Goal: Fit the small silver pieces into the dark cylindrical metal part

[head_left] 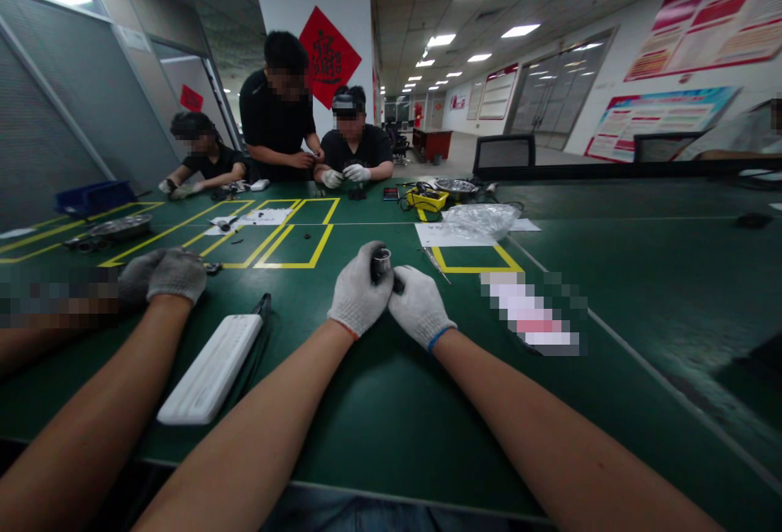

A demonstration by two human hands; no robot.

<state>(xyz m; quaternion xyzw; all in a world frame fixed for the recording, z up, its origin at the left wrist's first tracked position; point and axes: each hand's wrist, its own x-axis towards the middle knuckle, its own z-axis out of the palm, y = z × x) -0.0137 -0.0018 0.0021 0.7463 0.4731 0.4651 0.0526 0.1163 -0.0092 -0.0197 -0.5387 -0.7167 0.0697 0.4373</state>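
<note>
Both my hands wear white knit gloves and meet just above the green table (342, 385). My left hand (359, 292) is closed around a small cylindrical part with a shiny metal rim (382, 257), its open end turned upward. Close against it, my right hand (421, 309) pinches a dark piece (398, 283) near the cylinder's lower side. Whether that dark piece is joined to the cylinder cannot be made out, since the gloves cover most of both. Tweezers (436, 265) lie on the table beyond my right hand.
A white power strip (211, 369) lies to the left, near a co-worker's gloved hands (177, 275). Farther back are a yellow bin (428, 200), plastic bags (482, 221), a metal tray (455, 186) and yellow tape outlines. A blurred-out item (531, 316) lies right. Several people work opposite.
</note>
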